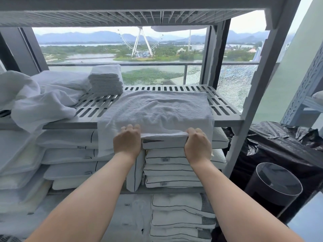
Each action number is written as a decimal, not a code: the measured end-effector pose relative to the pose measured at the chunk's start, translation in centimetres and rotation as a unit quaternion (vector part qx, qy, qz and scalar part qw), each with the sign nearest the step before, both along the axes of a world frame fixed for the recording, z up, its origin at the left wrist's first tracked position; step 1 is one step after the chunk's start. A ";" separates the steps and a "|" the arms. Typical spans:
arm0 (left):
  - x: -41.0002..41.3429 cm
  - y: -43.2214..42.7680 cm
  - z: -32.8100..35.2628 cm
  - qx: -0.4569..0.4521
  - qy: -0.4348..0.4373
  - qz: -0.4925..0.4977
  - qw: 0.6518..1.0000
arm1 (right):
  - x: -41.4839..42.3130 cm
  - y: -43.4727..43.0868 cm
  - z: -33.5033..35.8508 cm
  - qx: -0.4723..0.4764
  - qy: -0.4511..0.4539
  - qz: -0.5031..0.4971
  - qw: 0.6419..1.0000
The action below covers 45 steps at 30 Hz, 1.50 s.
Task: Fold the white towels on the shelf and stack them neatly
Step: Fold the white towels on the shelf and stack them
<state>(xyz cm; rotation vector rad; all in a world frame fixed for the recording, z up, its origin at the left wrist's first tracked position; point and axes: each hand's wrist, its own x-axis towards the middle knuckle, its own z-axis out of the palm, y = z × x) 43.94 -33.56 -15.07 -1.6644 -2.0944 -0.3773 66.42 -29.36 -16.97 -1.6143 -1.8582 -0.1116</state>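
So the white towel [157, 109] is spread out a bit rumpled on the grey slatted shelf [225, 109], front edge drooping over the shelf's lip. Left hand [127, 142] and right hand [197, 144] both curl their fingers round that hanging hem. A folded stack [106, 81] sits at the shelf's back left, and crumpled towels [40, 105] lie at its left end.
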 end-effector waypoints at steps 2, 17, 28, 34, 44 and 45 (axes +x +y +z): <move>0.0 0.0 0.2 0.001 0.014 -0.006 1.000 | -0.1 0.0 0.1 -0.008 0.018 0.005 1.000; -1.7 0.6 0.2 -0.043 0.020 0.025 0.999 | 0.3 0.5 0.3 -0.031 0.046 -0.051 0.997; -3.4 1.3 0.1 -0.012 -0.071 0.005 0.997 | 0.5 0.3 0.5 -0.046 -0.002 -0.068 0.997; -3.6 1.8 -0.1 -0.044 -0.048 -0.035 0.997 | 1.4 0.6 -0.4 -0.047 0.031 -0.087 0.995; -3.1 0.1 0.3 -0.077 0.063 0.023 0.995 | 1.9 1.0 0.0 -0.051 -0.025 -0.040 0.998; -3.1 -0.1 0.3 -0.085 0.068 0.028 0.994 | 2.0 1.0 -0.1 -0.059 -0.046 -0.036 0.997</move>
